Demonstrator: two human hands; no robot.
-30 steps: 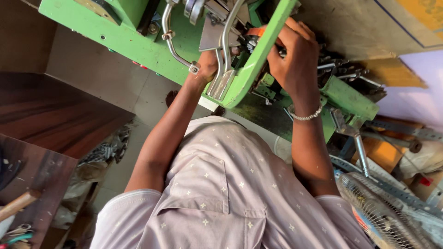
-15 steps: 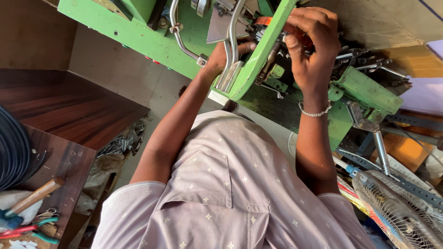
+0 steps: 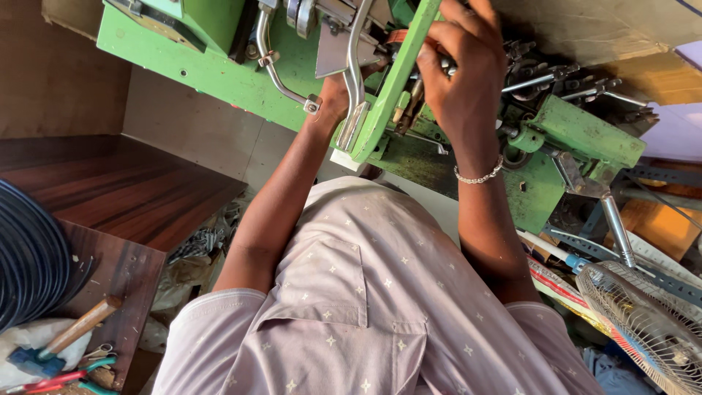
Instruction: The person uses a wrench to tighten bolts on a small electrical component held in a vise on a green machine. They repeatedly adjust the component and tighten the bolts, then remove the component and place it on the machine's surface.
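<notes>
Reaching into the green machine, I have both hands up among its moving parts, and that is where the trouble could start. The machine fills the top of my view, its green lever arm slanting between my two wrists. My right hand is curled closed around the small metal parts just behind that arm, fingers bent over what I think is a spindle or clamp, though my own knuckles hide it and I cannot say exactly what I am pinching. My left hand is tucked behind the chrome handle; only the wrist and heel show, so I cannot tell whether it grips anything or just steadies.

If the lever arm swings or the chrome handle drops while my fingers sit in that gap, they could be caught between metal and metal. My bracelet hangs loose at the wrist, near the rods and rollers, and could snag on one. My shirt front is close under the frame too.

Off to my right a wire fan guard stands near my elbow; to my left a hammer lies on the wooden tabletop, near its edge.
</notes>
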